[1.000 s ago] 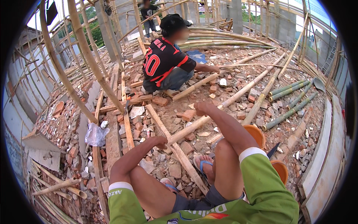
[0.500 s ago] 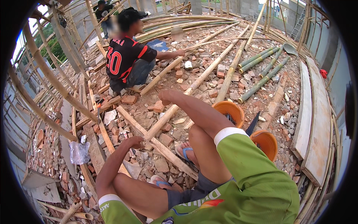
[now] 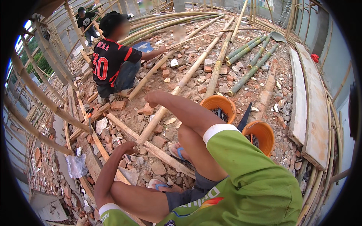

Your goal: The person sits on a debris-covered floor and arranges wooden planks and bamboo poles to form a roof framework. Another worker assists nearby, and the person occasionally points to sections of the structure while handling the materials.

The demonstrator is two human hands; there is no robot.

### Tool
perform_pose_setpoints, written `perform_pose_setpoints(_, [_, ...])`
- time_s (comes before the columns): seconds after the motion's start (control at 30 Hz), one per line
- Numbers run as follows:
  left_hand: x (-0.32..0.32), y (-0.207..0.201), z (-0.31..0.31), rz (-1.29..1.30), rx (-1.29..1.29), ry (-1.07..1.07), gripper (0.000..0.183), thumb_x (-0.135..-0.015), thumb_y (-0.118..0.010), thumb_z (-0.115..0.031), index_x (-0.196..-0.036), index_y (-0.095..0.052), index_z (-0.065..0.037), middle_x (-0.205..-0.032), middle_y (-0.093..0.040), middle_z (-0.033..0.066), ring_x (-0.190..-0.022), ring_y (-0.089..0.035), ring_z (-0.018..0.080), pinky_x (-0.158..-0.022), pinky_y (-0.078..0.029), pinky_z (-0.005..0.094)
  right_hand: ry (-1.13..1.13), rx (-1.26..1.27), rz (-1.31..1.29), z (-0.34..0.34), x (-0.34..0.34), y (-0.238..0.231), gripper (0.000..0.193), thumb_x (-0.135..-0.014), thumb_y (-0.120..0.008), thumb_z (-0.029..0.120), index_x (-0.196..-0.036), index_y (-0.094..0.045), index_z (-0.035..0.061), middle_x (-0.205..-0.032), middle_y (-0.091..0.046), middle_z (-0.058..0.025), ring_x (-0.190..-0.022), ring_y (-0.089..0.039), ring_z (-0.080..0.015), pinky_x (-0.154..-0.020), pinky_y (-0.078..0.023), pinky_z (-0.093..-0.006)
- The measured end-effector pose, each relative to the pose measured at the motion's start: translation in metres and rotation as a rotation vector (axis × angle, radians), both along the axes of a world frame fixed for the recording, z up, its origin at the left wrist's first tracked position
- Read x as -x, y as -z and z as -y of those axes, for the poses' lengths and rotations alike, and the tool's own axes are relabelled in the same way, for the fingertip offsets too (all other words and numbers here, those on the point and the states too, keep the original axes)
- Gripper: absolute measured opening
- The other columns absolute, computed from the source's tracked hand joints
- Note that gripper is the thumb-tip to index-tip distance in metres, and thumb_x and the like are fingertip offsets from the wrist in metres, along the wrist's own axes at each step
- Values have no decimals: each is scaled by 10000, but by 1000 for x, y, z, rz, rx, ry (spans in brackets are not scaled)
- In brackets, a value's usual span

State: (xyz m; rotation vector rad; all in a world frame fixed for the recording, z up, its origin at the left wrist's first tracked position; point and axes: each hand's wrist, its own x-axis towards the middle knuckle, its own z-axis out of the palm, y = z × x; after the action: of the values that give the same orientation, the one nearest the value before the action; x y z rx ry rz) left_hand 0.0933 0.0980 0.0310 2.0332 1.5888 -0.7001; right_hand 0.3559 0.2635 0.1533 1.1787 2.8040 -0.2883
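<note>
A long pale bamboo pole (image 3: pixel 187 77) runs away from me, its near end resting on a wooden batten (image 3: pixel 164 155) that lies across the rubble. Beside that near end is my left hand (image 3: pixel 129 147), its fingers curled; whatever they hold is hidden. Farther out, just left of the pole, my right hand (image 3: pixel 152 98) is closed like a fist above the ground, and I cannot see what is inside it. Another person (image 3: pixel 109 62) squats ahead to the left, one hand on a thin bamboo strip (image 3: pixel 200 38).
Orange buckets (image 3: pixel 266 136) with dark metal pieces stand by my right knee, a handsaw (image 3: pixel 246 116) between them. Green bamboo lengths (image 3: pixel 252 71) and planks (image 3: pixel 315 113) lie to the right. Broken brick covers the ground. A plastic bag (image 3: pixel 76 165) lies left; upright bamboo poles (image 3: pixel 41 103) stand there.
The whole view has turned slightly, so the scene sits farther left and a little lower. Both my hands keep nearly the same places by the pole and stay closed.
</note>
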Motion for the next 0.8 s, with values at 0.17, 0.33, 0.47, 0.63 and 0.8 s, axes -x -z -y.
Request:
perform_pose_setpoints(0.17, [12,8,6,20,-32,-1,618,-828,-611,-451,-1258,-543,-13,-1221,-582,219,-1155,-539,361,-989,-420,415,-5,-18,42,0,10,1,345,-761,-586,142,-1096,-661,109,-1111,-651,-117,-1046,-616,-287,-831,-511,-418])
perform_pose_setpoints(0.33, [-2,-1,-2,-10,13,12,626,-825,-613,-454,-1256,-540,-7,-1208,-586,226,-1134,-550,369,-977,-429,419,11,3,74,-2,11,5,348,-775,-587,147,-1114,-659,111,-1135,-649,-117,-1058,-612,-288,-841,-508,-419])
perform_pose_setpoints(0.47, [9,12,-3,19,-7,36,606,-827,-610,-457,-1225,-562,-3,-1182,-590,243,-1106,-563,380,-950,-446,426,-39,-17,87,5,27,3,339,-785,-590,143,-1113,-659,95,-1142,-648,-127,-1065,-611,-294,-849,-504,-417])
perform_pose_setpoints(0.63, [8,19,-11,109,-57,97,578,-819,-604,-445,-1166,-594,18,-1112,-609,265,-1056,-583,389,-917,-464,436,-71,-53,80,3,35,8,317,-787,-605,151,-1089,-666,74,-1128,-650,-141,-1055,-615,-303,-854,-503,-415])
perform_pose_setpoints(0.8, [22,34,-9,82,-77,58,514,-805,-610,-380,-1129,-614,19,-1066,-628,261,-1021,-605,383,-898,-480,433,-94,27,132,6,38,-1,346,-776,-610,138,-1113,-647,70,-1110,-651,-146,-1032,-620,-311,-835,-509,-421])
